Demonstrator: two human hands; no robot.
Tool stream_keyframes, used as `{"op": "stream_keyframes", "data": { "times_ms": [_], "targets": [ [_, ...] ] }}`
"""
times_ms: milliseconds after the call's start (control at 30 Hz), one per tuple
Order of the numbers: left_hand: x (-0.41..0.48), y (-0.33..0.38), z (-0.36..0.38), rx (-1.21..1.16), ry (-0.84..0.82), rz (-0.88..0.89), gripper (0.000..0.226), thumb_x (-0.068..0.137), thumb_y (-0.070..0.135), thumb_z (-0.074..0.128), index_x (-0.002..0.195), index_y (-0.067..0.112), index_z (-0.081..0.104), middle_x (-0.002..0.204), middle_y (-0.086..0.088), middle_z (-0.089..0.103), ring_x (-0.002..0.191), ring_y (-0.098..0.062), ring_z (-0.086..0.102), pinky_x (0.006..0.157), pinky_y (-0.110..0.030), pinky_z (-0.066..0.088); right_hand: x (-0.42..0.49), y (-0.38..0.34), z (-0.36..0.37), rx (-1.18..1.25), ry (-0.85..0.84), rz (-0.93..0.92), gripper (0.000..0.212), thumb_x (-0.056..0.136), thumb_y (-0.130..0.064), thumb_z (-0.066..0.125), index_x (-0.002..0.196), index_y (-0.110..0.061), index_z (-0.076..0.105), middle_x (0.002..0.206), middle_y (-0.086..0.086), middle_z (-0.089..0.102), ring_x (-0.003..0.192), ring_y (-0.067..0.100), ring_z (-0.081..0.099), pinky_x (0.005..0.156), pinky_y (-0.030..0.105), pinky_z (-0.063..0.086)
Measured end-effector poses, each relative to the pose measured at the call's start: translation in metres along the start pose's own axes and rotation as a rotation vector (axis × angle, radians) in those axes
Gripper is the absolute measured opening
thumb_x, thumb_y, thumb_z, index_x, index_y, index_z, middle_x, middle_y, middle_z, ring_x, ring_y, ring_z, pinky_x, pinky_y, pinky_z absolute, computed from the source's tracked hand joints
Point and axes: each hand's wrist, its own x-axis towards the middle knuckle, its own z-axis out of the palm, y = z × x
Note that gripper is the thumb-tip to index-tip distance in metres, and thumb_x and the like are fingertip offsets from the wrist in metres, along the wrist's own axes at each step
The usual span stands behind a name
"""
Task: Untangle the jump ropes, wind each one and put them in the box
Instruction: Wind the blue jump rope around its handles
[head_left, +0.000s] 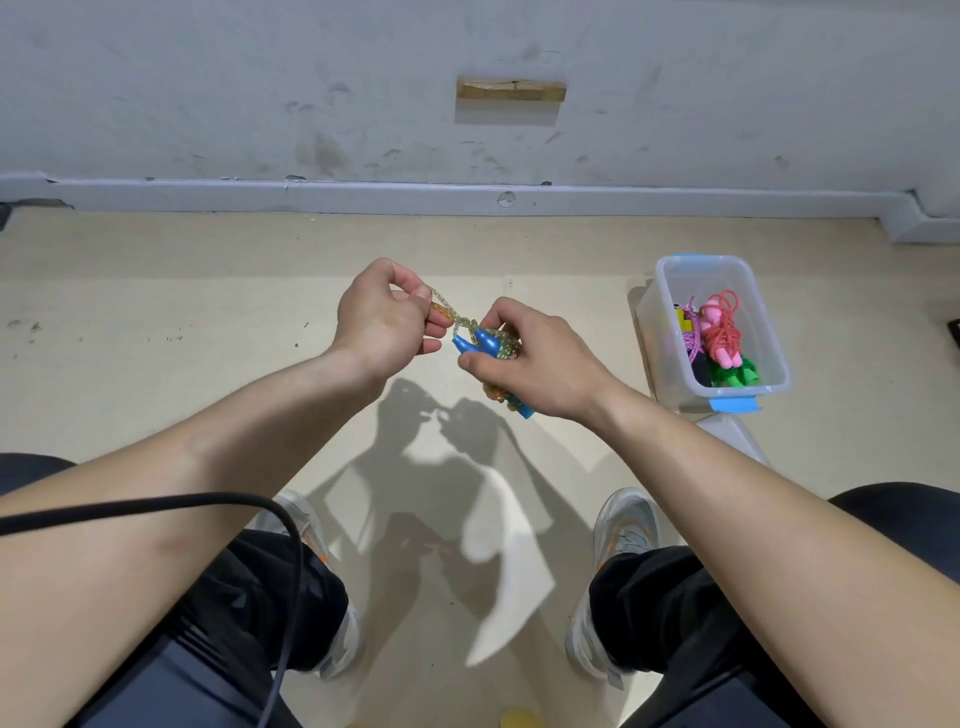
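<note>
The left hand (382, 319) pinches a strand of a clear, glitter-flecked jump rope (448, 307), its grip clenched on the cord. The fingertips are mostly hidden behind the back of the hand. The right hand (540, 358) closes its grip round the wound bundle of the same rope and its two blue plastic handles (480, 340), whose tapered ends poke out beside the thumb. Another blue end shows under the palm, and the fingers cover most of the bundle.

Both hands hang above the beige floor (208, 291), so the rope is in the air between them. It is well apart from the clear plastic box with blue latches (658, 338), which stands on the floor to the right. Inside the box lie a pink rope (722, 325), a purple cord (693, 345) and a green rope (733, 375), heaped so that their handles are hard to tell apart. A yellow piece and a black piece beneath them cannot be identified.

The right forearm partly covers a translucent lid (727, 434) near the box. A black cable (208, 501) crosses the left forearm and is cut off at the frame edge.
</note>
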Motion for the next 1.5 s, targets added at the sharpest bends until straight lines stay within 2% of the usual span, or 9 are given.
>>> {"op": "stream_keyframes", "data": {
  "times_ms": [233, 400, 600, 700, 833, 1000, 1133, 1267, 1500],
  "targets": [
    [-0.003, 0.001, 0.006, -0.023, -0.112, 0.089, 0.010, 0.104, 0.012, 0.045, 0.097, 0.016, 0.050, 0.087, -0.004, 0.073, 0.075, -0.014, 0.072, 0.067, -0.032, 0.060, 0.004, 0.008, 0.001, -0.209, 0.085, -0.011, 0.030, 0.083, -0.043, 0.068, 0.099, -0.028, 0.046, 0.072, -0.007, 0.069, 0.067, 0.015, 0.068, 0.067, 0.035, 0.055],
    [-0.004, 0.005, 0.016, -0.002, -0.142, 0.109, 0.011, 0.105, 0.015, 0.043, 0.096, 0.017, 0.049, 0.091, -0.005, 0.075, 0.069, -0.014, 0.069, 0.064, -0.032, 0.059, -0.002, 0.014, 0.005, -0.050, 0.010, 0.022, 0.022, 0.086, -0.040, 0.063, 0.102, -0.028, 0.054, 0.076, -0.003, 0.071, 0.064, 0.020, 0.071, 0.068, 0.042, 0.059],
    [0.002, 0.012, 0.039, 0.059, -0.190, 0.130, 0.009, 0.102, 0.014, 0.049, 0.095, 0.015, 0.054, 0.089, -0.009, 0.069, 0.064, -0.015, 0.068, 0.058, -0.032, 0.055, -0.008, 0.030, -0.007, 0.331, -0.061, 0.140, 0.040, 0.084, -0.048, 0.072, 0.101, -0.015, 0.057, 0.085, 0.000, 0.070, 0.089, 0.026, 0.074, 0.083, 0.045, 0.057],
    [0.006, 0.019, 0.050, 0.024, -0.223, 0.081, 0.008, 0.101, 0.014, 0.052, 0.095, 0.014, 0.056, 0.087, -0.006, 0.067, 0.066, -0.018, 0.066, 0.059, -0.031, 0.054, -0.012, 0.039, -0.018, 0.549, -0.054, 0.189, 0.029, 0.086, -0.035, 0.068, 0.103, -0.013, 0.059, 0.095, 0.010, 0.072, 0.093, 0.026, 0.072, 0.089, 0.043, 0.054],
    [0.007, 0.025, 0.073, -0.029, -0.258, 0.051, 0.006, 0.101, 0.014, 0.055, 0.095, 0.015, 0.057, 0.084, -0.003, 0.066, 0.064, -0.017, 0.063, 0.059, -0.028, 0.053, -0.024, 0.053, -0.037, 0.615, 0.019, 0.209, 0.041, 0.074, -0.028, 0.068, 0.110, -0.009, 0.063, 0.102, 0.016, 0.075, 0.094, 0.027, 0.073, 0.084, 0.038, 0.053],
    [-0.001, 0.036, 0.108, -0.076, -0.301, 0.028, 0.005, 0.101, 0.015, 0.054, 0.104, 0.016, 0.058, 0.087, -0.005, 0.071, 0.064, -0.015, 0.064, 0.063, -0.027, 0.055, -0.048, 0.081, -0.063, 0.650, 0.141, 0.200, 0.031, 0.087, -0.008, 0.075, 0.115, -0.003, 0.062, 0.094, 0.018, 0.076, 0.091, 0.033, 0.074, 0.077, 0.032, 0.056],
    [-0.015, 0.043, 0.136, -0.072, -0.397, -0.053, 0.010, 0.102, 0.016, 0.051, 0.109, 0.015, 0.058, 0.100, -0.008, 0.070, 0.073, -0.019, 0.066, 0.071, -0.031, 0.056, -0.066, 0.095, -0.089, 0.685, 0.216, 0.184, 0.036, 0.084, -0.009, 0.079, 0.116, -0.005, 0.064, 0.100, 0.021, 0.075, 0.092, 0.034, 0.074, 0.080, 0.036, 0.059],
    [-0.036, 0.054, 0.164, 0.062, -0.508, -0.136, 0.018, 0.103, 0.033, 0.051, 0.104, 0.017, 0.060, 0.104, -0.007, 0.067, 0.081, -0.023, 0.067, 0.073, -0.035, 0.057, -0.083, 0.099, -0.115, 0.726, 0.316, 0.220, 0.036, 0.083, -0.015, 0.081, 0.115, -0.012, 0.065, 0.095, 0.007, 0.075, 0.076, 0.015, 0.074, 0.061, 0.024, 0.055],
    [-0.042, 0.066, 0.223, 0.177, -0.667, -0.140, 0.033, 0.102, 0.038, 0.050, 0.106, 0.012, 0.070, 0.096, -0.006, 0.069, 0.078, -0.022, 0.066, 0.076, -0.035, 0.057, -0.079, 0.123, -0.150, 0.757, 0.450, 0.270, 0.044, 0.081, -0.020, 0.084, 0.117, -0.011, 0.061, 0.093, 0.004, 0.074, 0.075, 0.015, 0.073, 0.070, 0.032, 0.054]
  ]
}}
